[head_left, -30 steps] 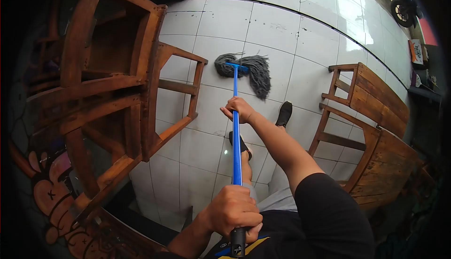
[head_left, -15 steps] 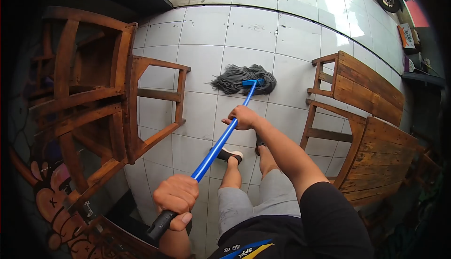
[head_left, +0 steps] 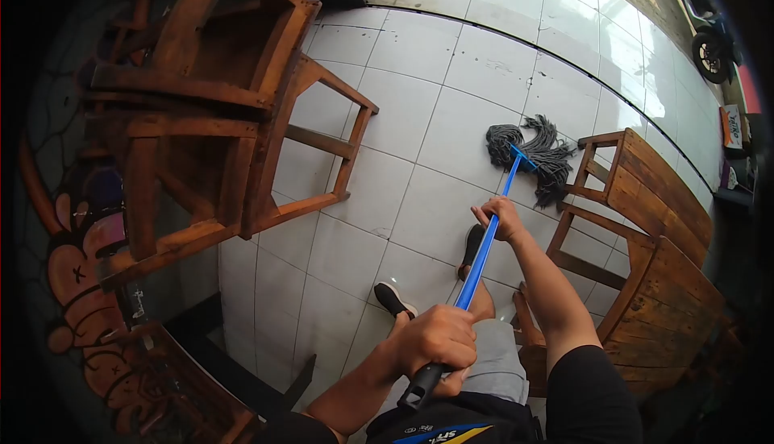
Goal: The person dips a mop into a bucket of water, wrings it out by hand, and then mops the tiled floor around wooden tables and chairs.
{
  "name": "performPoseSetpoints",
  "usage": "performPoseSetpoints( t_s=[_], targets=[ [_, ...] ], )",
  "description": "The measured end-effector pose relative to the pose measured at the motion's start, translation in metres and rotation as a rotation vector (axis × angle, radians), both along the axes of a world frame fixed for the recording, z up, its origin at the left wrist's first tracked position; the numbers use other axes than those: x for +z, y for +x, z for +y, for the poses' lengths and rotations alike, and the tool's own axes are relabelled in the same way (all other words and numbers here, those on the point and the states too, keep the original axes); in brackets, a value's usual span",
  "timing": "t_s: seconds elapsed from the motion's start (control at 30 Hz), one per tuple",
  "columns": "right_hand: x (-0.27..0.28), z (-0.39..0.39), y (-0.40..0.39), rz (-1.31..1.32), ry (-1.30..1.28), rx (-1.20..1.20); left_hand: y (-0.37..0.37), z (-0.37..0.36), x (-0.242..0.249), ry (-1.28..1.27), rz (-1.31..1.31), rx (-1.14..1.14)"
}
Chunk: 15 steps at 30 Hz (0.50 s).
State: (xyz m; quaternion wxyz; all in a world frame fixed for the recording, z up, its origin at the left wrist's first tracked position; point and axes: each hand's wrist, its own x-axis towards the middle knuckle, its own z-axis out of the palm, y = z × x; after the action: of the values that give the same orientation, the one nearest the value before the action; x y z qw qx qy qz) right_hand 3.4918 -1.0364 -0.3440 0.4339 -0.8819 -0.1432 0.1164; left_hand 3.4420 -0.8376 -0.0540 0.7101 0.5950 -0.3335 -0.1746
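A mop (head_left: 481, 260) with a blue pole and dark grey strings slants away from me across the floor. My left hand (head_left: 438, 339) is wrapped round the upper end of the pole, just ahead of its black end grip. Further down the pole, my right hand (head_left: 501, 217) is closed on it, one finger sticking out to the side. The mop's strings (head_left: 550, 154) lie spread on the white tiles, right by the legs of the wooden bench on the right.
Stacked wooden chairs (head_left: 270, 97) stand on the left. A wooden bench (head_left: 657, 186) and a wooden table (head_left: 665, 307) are on the right. Beyond a dark floor channel (head_left: 516, 37) are more tiles. A motorcycle wheel (head_left: 711, 56) and a box (head_left: 731, 126) show at the far right.
The mop's strings have swept right, to beside the bench, and spread apart. Both hands moved right with the pole, the left one now in front of my body. My feet have stepped wider apart.
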Motion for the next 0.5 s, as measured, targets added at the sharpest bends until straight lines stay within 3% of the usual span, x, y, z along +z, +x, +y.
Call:
performPoseSetpoints(
  t_s=[0.23,0.33,0.5],
  targets=[
    [0.006,0.200,-0.037,0.013,0.160,0.277,-0.082,0.115,0.033,0.295,-0.074,0.034],
    [-0.022,0.277,-0.049,-0.095,0.276,0.383,-0.112,0.150,0.019,0.340,-0.110,0.042],
    [-0.031,0.317,-0.064,-0.147,0.293,0.441,-0.132,0.176,0.009,0.430,-0.140,0.034]
  ],
)
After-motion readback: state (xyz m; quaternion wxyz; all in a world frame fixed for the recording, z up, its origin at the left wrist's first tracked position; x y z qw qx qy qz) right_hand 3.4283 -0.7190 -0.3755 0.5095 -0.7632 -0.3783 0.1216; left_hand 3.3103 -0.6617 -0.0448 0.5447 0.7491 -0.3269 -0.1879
